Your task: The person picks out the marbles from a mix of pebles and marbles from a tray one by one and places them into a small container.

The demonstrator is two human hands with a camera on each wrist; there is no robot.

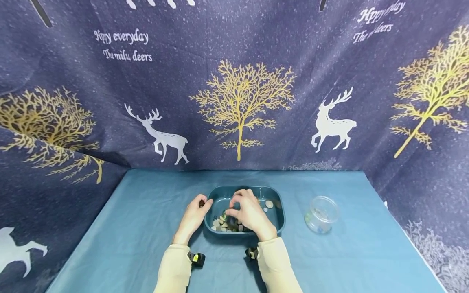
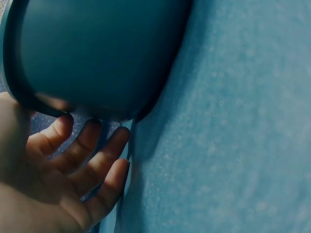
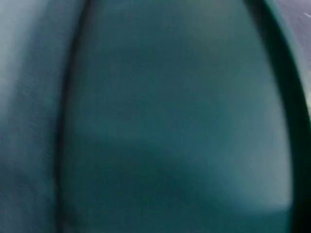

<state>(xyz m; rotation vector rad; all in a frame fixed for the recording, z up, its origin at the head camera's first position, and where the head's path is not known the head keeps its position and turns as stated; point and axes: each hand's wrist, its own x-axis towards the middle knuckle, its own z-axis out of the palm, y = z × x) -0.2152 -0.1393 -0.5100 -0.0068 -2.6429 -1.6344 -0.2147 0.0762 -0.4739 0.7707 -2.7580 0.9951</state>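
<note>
A dark teal basin (image 1: 246,236) with rounded corners stands on the cloth. Mixed pebbles (image 1: 219,223) lie toward its front left. My left hand (image 1: 193,212) holds the basin's left end, the thumb at the rim. In the left wrist view, bent fingers (image 2: 99,167) meet the outer wall of the basin (image 2: 97,53). Over the inside of the basin, my right hand (image 1: 250,209) reaches down with bent fingers, thumb and index close above a dark patch among the pebbles; I cannot tell whether it pinches anything. The right wrist view shows only the blurred basin (image 3: 184,121).
To the right of the basin stands a clear round jar (image 1: 321,215) with some small things in its bottom. A pale pebble (image 1: 269,204) lies at the basin's right side. Blue cloth (image 1: 146,228) covers the table. Behind it hangs a dark blue printed curtain (image 1: 256,36).
</note>
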